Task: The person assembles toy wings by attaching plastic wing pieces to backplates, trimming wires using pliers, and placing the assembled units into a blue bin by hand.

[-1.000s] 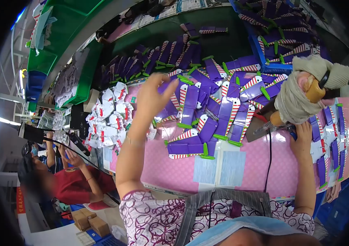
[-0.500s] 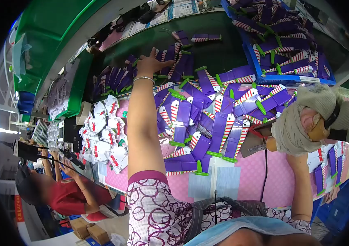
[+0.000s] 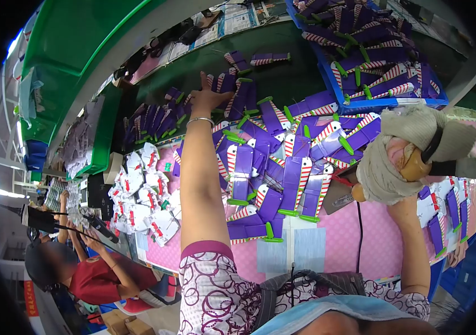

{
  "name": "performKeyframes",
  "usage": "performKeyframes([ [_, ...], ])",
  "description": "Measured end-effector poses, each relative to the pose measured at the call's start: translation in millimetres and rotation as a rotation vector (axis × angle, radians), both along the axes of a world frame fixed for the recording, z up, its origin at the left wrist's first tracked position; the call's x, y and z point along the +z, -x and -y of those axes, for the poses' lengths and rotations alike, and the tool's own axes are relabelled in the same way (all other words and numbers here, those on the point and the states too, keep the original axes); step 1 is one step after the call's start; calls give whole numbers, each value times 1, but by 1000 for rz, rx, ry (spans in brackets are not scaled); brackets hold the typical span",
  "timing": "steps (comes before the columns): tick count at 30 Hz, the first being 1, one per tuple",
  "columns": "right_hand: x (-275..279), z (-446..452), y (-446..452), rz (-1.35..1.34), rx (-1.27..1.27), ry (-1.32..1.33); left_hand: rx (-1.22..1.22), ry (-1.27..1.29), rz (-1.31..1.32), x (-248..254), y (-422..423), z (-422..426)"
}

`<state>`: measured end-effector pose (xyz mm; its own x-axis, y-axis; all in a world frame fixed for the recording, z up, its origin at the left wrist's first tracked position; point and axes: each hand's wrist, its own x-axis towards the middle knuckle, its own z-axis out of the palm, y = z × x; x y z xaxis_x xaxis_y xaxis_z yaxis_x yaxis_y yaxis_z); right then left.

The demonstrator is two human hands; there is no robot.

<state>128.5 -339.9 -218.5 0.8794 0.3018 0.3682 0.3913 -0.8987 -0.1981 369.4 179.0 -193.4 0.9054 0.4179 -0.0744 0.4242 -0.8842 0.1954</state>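
My left hand [image 3: 209,99] is stretched out over the far green surface, thumb and a finger spread apart. It is open, just above or against purple parts with red-and-white striped edges and green tips [image 3: 242,97]; whether the fingertips touch them is hidden. A pile of the same purple pieces [image 3: 291,181] lies between my arms. My right hand [image 3: 395,167] is at the right, bundled in pale cloth, with tan-orange finger coverings showing. It seems closed round something with a black and grey part running to the right; the cloth hides what it is.
A blue crate [image 3: 383,103] of purple pieces stands at the far right. White parts with red pieces [image 3: 140,192] are heaped left of my arm. A black cable [image 3: 360,240] crosses the pink mat [image 3: 380,240]. A co-worker in a red shirt [image 3: 106,276] sits at the left.
The whole view has shifted a little, and the crate and pile appear slightly farther left. My left hand keeps its spread pose over the same pieces. My right hand stays bundled in cloth.
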Motion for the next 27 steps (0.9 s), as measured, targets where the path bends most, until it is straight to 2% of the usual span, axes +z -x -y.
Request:
performKeyframes([
  [2,-4,1,0,-38,-10,-58,-5,-25,-28,-5,-5,5],
  [5,1,-1,-2,-21,5,-57,-44,-16,64,-2,-3,15],
  [8,-1,3,-1,-25,23,-45,-189,-46,142,2,1,27],
  [10,-7,6,0,-37,39,-38,-270,47,308,-11,-2,27],
  [11,-10,8,0,-29,36,-16,-268,45,310,-15,-5,23],
  [13,-9,8,-1,-23,34,9,-273,224,337,-24,-8,15],
  [17,-9,7,-2,10,29,45,-235,215,348,-28,-11,10],
  [19,-9,8,0,-12,22,48,-356,97,333,-18,-6,23],
  [22,-5,4,0,-34,21,99,-366,8,253,-9,-3,36],
  [26,8,-3,-3,-3,43,-9,-291,70,244,12,-3,21],
  [27,18,-8,-4,-6,50,-61,-383,110,283,16,-6,3],
])
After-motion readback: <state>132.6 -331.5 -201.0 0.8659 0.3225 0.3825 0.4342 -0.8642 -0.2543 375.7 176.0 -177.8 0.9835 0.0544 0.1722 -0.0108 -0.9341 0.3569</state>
